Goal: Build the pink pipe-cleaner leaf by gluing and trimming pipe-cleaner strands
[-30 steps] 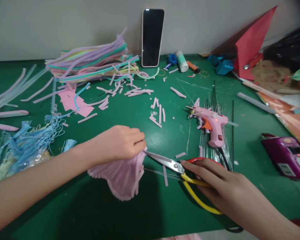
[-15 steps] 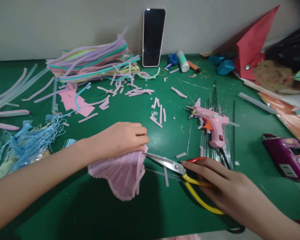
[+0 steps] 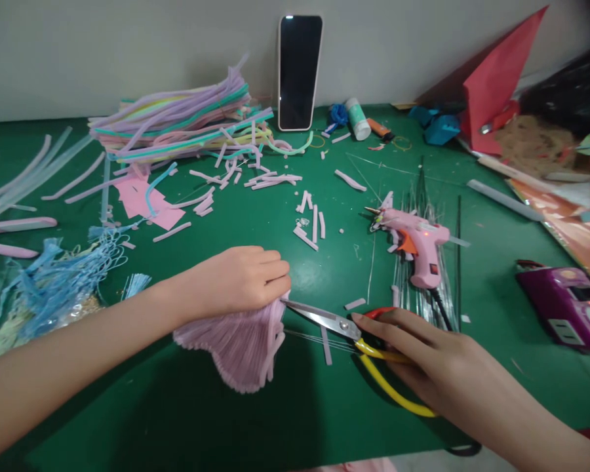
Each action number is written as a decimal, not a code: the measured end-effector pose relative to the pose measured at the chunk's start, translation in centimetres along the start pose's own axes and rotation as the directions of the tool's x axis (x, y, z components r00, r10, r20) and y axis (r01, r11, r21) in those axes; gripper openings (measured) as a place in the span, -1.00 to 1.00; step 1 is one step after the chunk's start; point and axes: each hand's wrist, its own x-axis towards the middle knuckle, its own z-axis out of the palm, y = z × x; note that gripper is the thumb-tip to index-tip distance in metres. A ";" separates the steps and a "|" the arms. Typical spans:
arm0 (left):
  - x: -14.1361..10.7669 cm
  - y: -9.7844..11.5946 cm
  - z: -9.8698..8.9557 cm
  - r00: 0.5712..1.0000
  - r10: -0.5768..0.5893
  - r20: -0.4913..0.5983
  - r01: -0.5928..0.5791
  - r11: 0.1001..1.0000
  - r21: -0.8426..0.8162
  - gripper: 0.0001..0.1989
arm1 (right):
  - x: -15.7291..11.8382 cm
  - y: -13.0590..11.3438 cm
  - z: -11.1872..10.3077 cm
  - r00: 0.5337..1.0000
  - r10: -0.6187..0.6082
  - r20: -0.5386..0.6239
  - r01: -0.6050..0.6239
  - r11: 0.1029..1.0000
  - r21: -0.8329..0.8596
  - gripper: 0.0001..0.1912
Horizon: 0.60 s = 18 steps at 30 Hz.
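My left hand [image 3: 246, 278] is closed over the top of a pleated pink-lilac piece made of pipe cleaners [image 3: 238, 347], which fans out below it. Part of the piece is hidden under the fingers. In my right hand [image 3: 427, 347] are scissors [image 3: 329, 319] with yellow and red handles. Their blade tips touch the upper right edge of the pipe-cleaner piece, close to my left fingers. Short lilac cut-offs [image 3: 314, 223] lie on the green table beyond the hands.
A pink glue gun [image 3: 425, 246] rests on thin clear strips at the right, left of a purple box [image 3: 560, 305]. A phone [image 3: 299, 72] leans against the wall beside a pipe-cleaner bundle [image 3: 177, 121]. Blue tassels [image 3: 69, 272] lie at the left.
My left hand has shifted slightly down over the pleated piece. The scissors stay at its edge, with my right hand a touch further left.
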 end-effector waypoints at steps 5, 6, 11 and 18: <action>-0.2 -0.6 -0.5 0.993 -0.109 0.040 0.115 0.973 -0.202 -0.71 | 0.0 0.0 0.0 0.999 -0.011 -0.037 0.010 1.000 -0.030 -0.63; -0.3 -0.9 -0.7 0.989 -0.129 0.068 0.143 0.951 -0.273 -0.73 | 0.0 0.0 0.0 0.999 -0.017 -0.045 0.016 0.999 -0.036 -0.63; -1.0 -1.7 -1.0 0.966 -0.204 0.159 0.254 0.868 -0.426 -0.74 | -0.1 0.1 0.0 0.999 -0.022 -0.045 0.020 0.998 -0.053 -0.61; -0.6 -1.3 -0.3 0.981 -0.171 0.089 0.192 0.913 -0.360 -0.73 | 0.2 0.0 0.0 0.998 -0.030 -0.061 0.027 0.998 -0.055 -0.63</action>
